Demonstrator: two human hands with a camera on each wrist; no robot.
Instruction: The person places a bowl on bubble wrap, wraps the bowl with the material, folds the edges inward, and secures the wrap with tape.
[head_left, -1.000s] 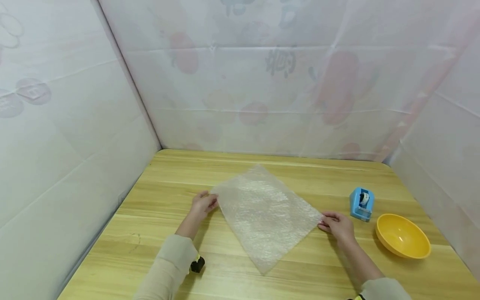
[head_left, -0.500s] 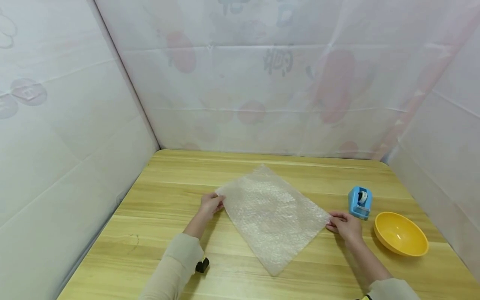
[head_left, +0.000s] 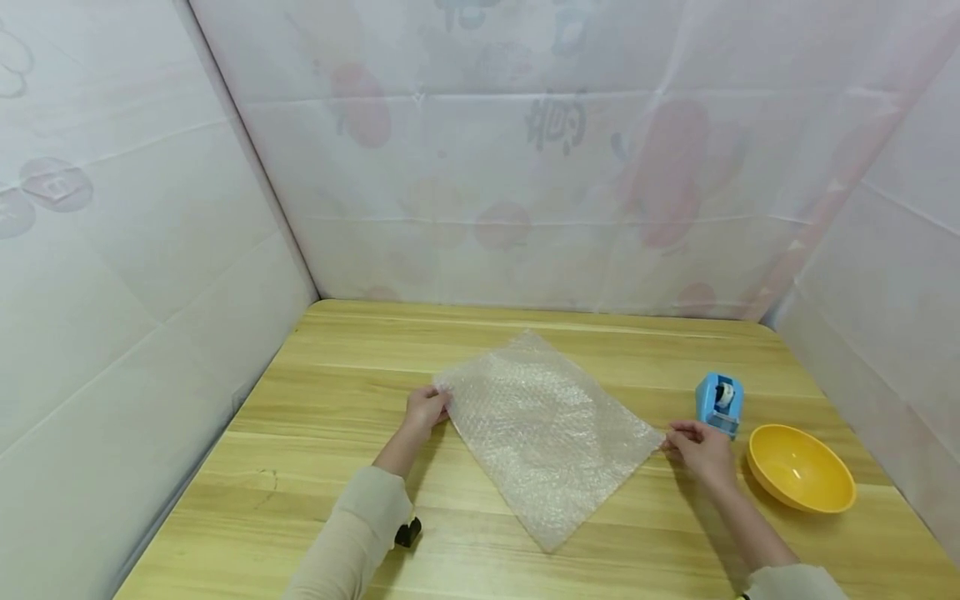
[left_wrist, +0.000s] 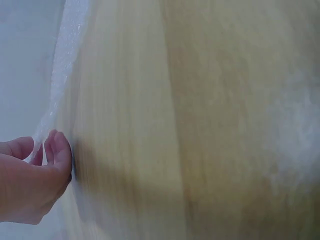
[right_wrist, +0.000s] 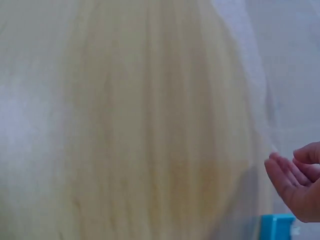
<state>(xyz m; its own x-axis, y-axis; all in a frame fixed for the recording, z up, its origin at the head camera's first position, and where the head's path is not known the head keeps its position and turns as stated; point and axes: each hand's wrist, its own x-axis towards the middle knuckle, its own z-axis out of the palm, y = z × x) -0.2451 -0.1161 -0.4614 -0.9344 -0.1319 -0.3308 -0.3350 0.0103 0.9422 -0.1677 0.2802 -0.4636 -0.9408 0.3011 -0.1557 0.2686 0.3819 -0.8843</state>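
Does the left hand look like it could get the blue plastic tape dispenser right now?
Probably not. The left hand pinches the clear plastic bubble-wrap sheet, which spreads between it and the blue plastic tape dispenser; the right hand is much nearer.

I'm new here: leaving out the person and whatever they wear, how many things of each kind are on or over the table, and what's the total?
Clear square bubble-wrap sheet: 1
Blue tape dispenser, with its white tape roll: 1
Round yellow bowl: 1
Total: 3
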